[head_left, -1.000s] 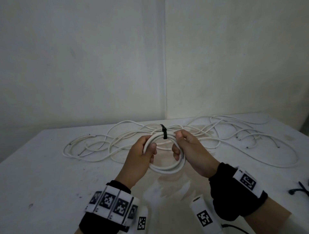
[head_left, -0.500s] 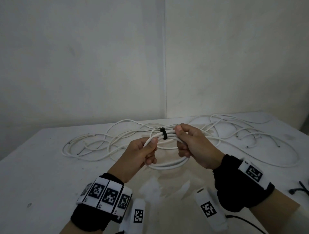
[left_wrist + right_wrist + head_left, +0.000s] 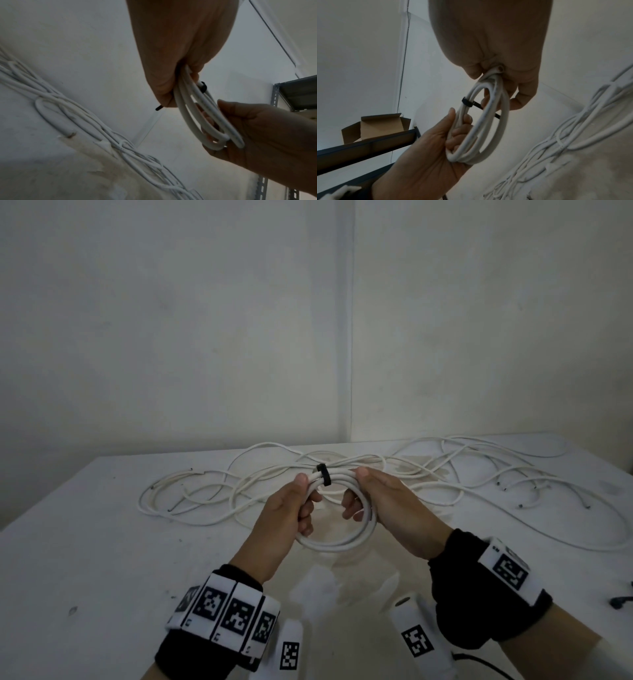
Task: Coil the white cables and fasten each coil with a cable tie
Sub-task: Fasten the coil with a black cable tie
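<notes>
Coil: a white cable coil of several loops, held up off the counter between both hands, in front of the loose cables.
Cable tie: a black cable tie wraps the far, upper arc of the coil, between the two thumbs; in the right wrist view its thin tail sticks out across the coil's opening.
Left hand: the left hand has its grip clenched around the coil's left side, thumb on top just left of the cable tie, fingers curled under and through the loops.
Right hand: the right hand has its grip grasping the coil's right side, thumb on top just right of the cable tie, fingers curled inside the loop; a cut cable end shows at the fingers in the right wrist view.
Loose cables: a spread of uncoiled white cables lies on the counter behind the coil, running out to both sides of it, with several cut ends showing.
Wrist gear: black wrist bands with white square-marker blocks sit on both wrists, nearer the camera than the coil.
Black cord: a dark cord end lies on the counter well to the right of the coil, at the frame edge.
Shelving: a dark metal shelf with an open cardboard box on it shows left of the coil in the right wrist view.
Walls: pale walls meet in a corner behind the coil.
</notes>
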`<state>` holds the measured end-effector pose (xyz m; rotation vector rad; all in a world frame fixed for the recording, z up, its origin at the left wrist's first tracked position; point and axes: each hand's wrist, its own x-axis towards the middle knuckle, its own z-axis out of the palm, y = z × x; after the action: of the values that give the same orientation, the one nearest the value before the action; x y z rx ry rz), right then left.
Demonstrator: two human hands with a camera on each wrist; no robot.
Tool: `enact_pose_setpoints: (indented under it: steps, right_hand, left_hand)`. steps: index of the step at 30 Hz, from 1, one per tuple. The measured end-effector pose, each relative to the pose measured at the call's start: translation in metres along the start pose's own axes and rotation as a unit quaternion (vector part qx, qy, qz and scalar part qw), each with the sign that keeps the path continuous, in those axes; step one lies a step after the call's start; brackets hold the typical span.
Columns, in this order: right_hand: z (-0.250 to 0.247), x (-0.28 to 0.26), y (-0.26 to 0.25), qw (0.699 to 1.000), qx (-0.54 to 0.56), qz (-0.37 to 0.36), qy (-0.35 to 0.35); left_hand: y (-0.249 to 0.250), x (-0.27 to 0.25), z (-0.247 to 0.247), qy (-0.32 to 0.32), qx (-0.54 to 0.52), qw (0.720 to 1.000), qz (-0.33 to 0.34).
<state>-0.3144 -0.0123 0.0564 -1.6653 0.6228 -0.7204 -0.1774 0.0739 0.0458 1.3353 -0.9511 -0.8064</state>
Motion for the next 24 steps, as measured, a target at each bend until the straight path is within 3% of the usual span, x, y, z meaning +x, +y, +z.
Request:
enact_pose_setpoints:
  steps: [4, 8, 18, 24]
  right_hand:
    - [0.015, 0.002, 0.004, 0.992, 0.122, 0.023, -0.01]
    - [0.028, 0.007, 0.005, 0.994, 0.103, -0.003, 0.02]
    - [0.035, 0.015, 0.011, 0.999, 0.049, -0.002, 0.024]
    - [0.046, 0.023, 0.013, 0.995, 0.092, 0.016, 0.038]
  left_hand:
    - [-0.001, 0.001, -0.004, 0.027, -0.052, 0.998, -0.002]
    - [-0.002, 0.0, -0.007, 0.024, -0.089, 0.996, -0.008]
    - [-0.009, 0.0, -0.032, 0.033, 0.024, 0.999, 0.023]
    - [-0.012, -0.007, -0.055, 0.017, 0.062, 0.998, 0.024]
